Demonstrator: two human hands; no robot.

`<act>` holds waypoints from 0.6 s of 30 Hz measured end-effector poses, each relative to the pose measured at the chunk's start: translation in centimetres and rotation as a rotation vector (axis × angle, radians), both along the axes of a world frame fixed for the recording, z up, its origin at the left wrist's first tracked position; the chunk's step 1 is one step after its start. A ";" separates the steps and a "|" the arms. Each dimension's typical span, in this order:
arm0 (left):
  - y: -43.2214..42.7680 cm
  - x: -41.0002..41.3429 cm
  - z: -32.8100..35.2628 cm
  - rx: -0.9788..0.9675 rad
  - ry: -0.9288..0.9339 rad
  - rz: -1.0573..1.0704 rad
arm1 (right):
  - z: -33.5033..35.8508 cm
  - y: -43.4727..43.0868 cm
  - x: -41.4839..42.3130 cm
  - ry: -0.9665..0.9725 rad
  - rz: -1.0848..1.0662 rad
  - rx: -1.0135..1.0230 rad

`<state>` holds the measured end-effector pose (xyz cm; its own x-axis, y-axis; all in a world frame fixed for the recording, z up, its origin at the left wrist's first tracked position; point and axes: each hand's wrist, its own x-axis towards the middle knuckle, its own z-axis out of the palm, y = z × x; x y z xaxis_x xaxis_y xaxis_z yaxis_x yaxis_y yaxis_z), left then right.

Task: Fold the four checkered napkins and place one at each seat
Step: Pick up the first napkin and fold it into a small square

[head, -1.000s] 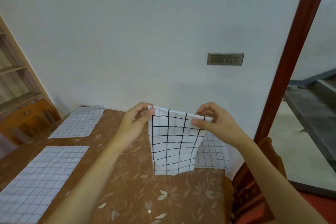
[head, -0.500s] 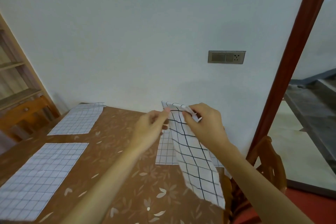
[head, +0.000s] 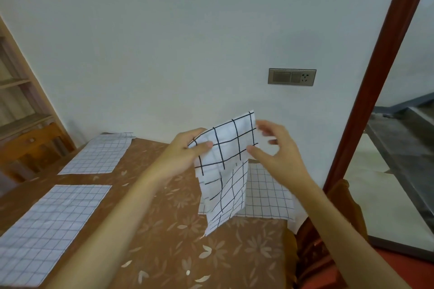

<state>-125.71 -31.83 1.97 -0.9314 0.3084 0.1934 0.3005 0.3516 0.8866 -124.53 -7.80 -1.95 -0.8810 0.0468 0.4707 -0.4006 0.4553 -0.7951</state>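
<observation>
Released since earlier: right hand [head: 279, 155], fingers spread just beside checkered napkin [head: 225, 166]. Left hand [head: 185, 155] pinches upper corner. Cloth: light, limp, drapes; probably best retaken at free top corner.

Soft even light, wide-angle bowing at edges, blurred right hand [head: 279, 155].
</observation>
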 end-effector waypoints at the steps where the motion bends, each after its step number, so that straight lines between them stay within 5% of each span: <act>1: -0.4 0.0 0.6 -0.005 -0.020 -0.030 | 0.3 0.8 -0.5 -0.120 0.034 -0.045; 4: -1.5 0.1 2.6 -0.016 -0.093 -0.124 | 0.6 2.4 -1.9 -0.403 0.238 -0.082; 8: -3.1 0.1 4.1 -0.063 -0.136 -0.159 | 0.6 1.7 -2.0 -0.495 0.496 -0.125; 13: -4.6 0.0 3.6 -0.044 0.065 -0.046 | -0.2 0.1 -2.4 -0.401 0.393 -0.117; 18: -6.2 -0.1 0.5 0.036 -0.080 -0.105 | -0.4 -0.2 -2.5 -0.345 0.336 -0.223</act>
<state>-125.82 -38.07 2.51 -0.9071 0.3995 0.1326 0.2620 0.2893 0.9207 -126.99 -7.97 -2.32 -0.9666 -0.1991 0.1615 -0.1931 0.1515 -0.9694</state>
